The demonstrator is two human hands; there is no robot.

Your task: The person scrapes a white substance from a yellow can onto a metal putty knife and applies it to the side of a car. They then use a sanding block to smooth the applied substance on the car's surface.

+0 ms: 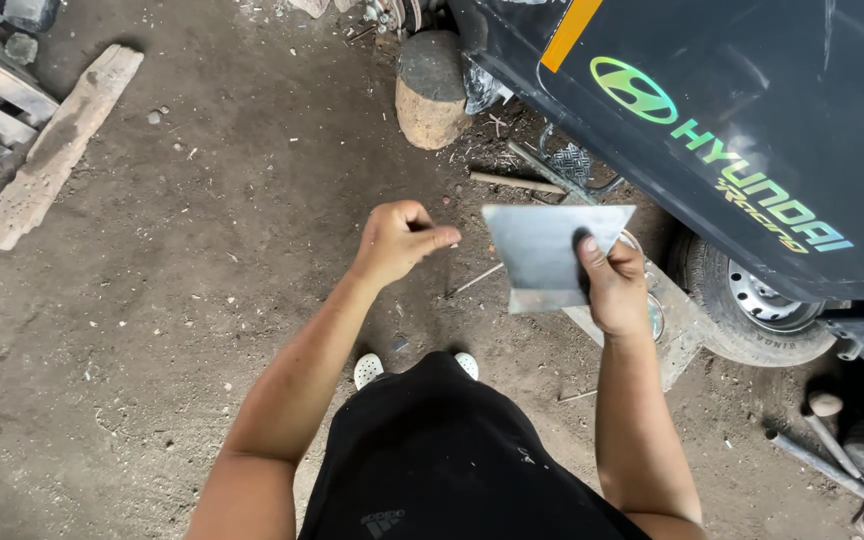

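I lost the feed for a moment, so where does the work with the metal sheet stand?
Done: the metal sheet is off the ground, up in the right hand. In hand: the left hand is beside it, fingers curled, not touching. Left: it is not fitted to the dark vehicle panel.

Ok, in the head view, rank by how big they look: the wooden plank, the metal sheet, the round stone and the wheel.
1. Wooden plank, the longest.
2. Wheel, though partly hidden under the vehicle.
3. Metal sheet in the right hand and round stone: alike; the sheet is nearer the camera, so unsure.
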